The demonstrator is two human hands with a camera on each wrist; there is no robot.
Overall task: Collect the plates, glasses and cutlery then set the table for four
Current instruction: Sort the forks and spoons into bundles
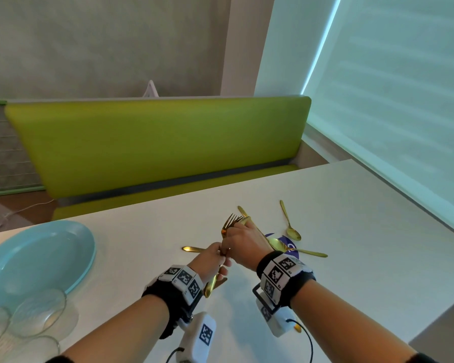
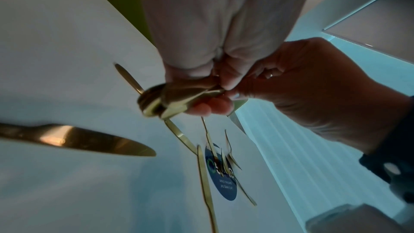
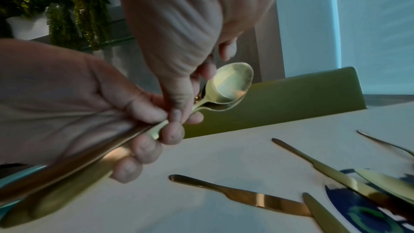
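White table (image 1: 351,205): stacked teal plates (image 1: 37,258) and clear glass bowls (image 1: 38,311) are parked at its near-left corner; no setting has been laid out yet. Loose gold cutlery is scattered mid-table round a blue sticker (image 1: 295,251): a knife (image 3: 246,197), a teaspoon (image 1: 290,222), more pieces crossing the sticker.

A gold bundle of forks and spoons (image 1: 231,224) is held above the table centre. Left hand (image 1: 210,259) is curled round the handles; right hand (image 1: 243,243) has its fingers closed on the neck end, apparently teasing one spoon (image 3: 230,84) out, though blur hides which piece is actually pinched.

Step judged: cutlery being sorted for four places. Best done as follows:
- bundle kept firmly clamped by the left hand, tines pointed away
- one piece to be drawn out lengthwise, not levered sideways
- nested spoon bowls likely to stick; a slight twist is advised
- the work kept low over the table, so that a slip costs little
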